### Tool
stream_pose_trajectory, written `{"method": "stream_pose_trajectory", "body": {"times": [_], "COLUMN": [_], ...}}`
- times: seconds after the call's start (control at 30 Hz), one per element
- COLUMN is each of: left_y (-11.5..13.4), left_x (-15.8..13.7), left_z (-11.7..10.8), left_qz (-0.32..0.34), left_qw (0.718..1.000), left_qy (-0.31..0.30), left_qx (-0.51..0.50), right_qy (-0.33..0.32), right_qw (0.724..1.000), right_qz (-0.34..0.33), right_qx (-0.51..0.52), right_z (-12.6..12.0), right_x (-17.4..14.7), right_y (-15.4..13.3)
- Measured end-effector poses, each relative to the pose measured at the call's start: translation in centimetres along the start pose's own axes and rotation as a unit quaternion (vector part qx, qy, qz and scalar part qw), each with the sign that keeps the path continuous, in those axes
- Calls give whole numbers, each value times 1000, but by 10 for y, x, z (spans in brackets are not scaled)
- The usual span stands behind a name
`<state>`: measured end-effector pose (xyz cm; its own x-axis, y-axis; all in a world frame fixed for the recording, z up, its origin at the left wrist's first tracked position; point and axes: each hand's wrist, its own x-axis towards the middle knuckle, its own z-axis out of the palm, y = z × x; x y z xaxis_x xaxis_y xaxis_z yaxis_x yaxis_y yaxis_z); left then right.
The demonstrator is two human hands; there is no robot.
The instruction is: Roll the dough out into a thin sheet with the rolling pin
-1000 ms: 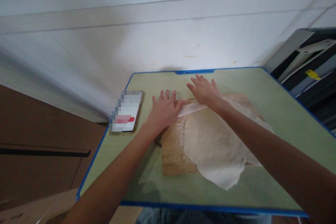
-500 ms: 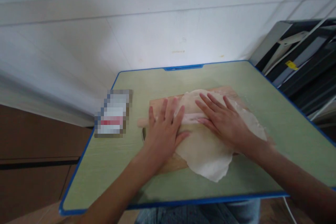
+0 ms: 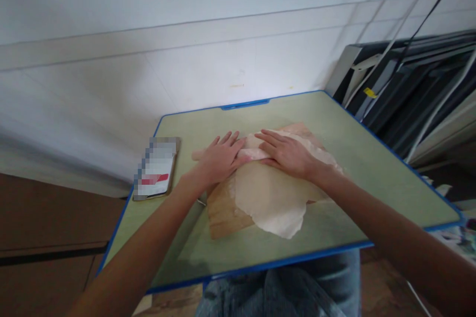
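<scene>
A wooden rolling pin (image 3: 256, 154) lies across a broad, thin sheet of pale dough (image 3: 273, 195). My left hand (image 3: 221, 158) rests over the pin's left part, palm down with the fingers stretched out. Toward the middle, my right hand (image 3: 286, 153) presses on the pin, its fingers extended forward and the thumb on the near side. Under the dough is a wooden board (image 3: 226, 208); the sheet hangs past its near edge onto the table. The pin's right end is hidden by my right hand and forearm.
The pale green table (image 3: 320, 233) has a blue rim. A phone (image 3: 159, 168) with a blurred screen lies at its left side. Dark flat panels (image 3: 409, 79) and a white cable stand at the right, and a white wall (image 3: 193, 74) rises behind the table.
Both hands have moved forward over the dough, away from me, with the rolling pin. My right hand's fingers are closer together. The camera view has shifted and turned.
</scene>
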<state>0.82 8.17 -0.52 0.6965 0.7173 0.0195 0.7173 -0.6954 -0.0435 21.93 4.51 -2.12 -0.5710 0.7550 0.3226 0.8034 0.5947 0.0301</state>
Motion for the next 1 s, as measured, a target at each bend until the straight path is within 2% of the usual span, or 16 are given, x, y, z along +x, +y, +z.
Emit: {"method": "stream_pose_trajectory", "body": {"times": [0.13, 0.27, 0.37, 0.47, 0.6, 0.77, 0.9, 1.0], "left_y": [13, 49, 81, 100, 99, 82, 71, 68], "left_x": [-12, -21, -27, -25, -4, 43, 77, 85], "left_z": [-9, -16, -11, -4, -2, 0, 1, 0], "left_qz": [28, 67, 90, 65, 27, -9, -30, -40], "left_qw": [1000, 997, 996, 998, 999, 999, 998, 997], "left_qy": [-2, 24, 20, 21, 43, 50, 37, 24], "left_qx": [2, 4, 4, 13, 3, -13, -46, -55], "right_qy": [31, 70, 66, 68, 56, -26, -83, -104], "right_qw": [996, 987, 985, 983, 977, 967, 959, 955], "right_qz": [10, 22, 40, 95, 170, 241, 264, 274], "right_qx": [-86, -143, -157, -143, -116, -83, -52, -36], "right_z": [-16, -32, -35, -30, -24, -21, -18, -19], "right_x": [-19, -65, -105, -123, -108, -73, -53, -47], "right_y": [-14, -20, -26, -33, -29, 4, 32, 37]}}
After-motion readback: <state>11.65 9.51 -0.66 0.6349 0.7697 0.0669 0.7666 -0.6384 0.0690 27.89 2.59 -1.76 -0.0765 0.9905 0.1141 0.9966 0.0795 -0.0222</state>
